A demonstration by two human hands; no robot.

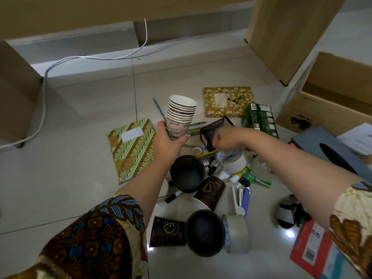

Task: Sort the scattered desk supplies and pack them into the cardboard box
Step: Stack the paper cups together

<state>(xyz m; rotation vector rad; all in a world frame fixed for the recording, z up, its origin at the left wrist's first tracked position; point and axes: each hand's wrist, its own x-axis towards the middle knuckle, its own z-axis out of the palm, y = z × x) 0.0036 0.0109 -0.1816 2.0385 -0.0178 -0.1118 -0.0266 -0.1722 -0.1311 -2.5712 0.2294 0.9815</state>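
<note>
My left hand (168, 137) grips a stack of nested paper cups (181, 115), held upright above the floor. My right hand (225, 137) is blurred and hovers over the pile, right beside a black mesh holder (215, 131); whether it holds anything is unclear. Below lie two black round pots (188, 174) (205, 232), brown paper cups (211, 193) (167, 231), markers, glue, pencils and tape rolls (237, 236). The open cardboard box (330, 93) stands at the right.
A green patterned notebook (131, 150) lies left of the pile, a yellow floral one (227, 101) behind it, and a green carton (260, 118) beside that. A grey tissue box (326, 150) and red packet (310, 250) lie right. A white cable (43, 101) runs along the left.
</note>
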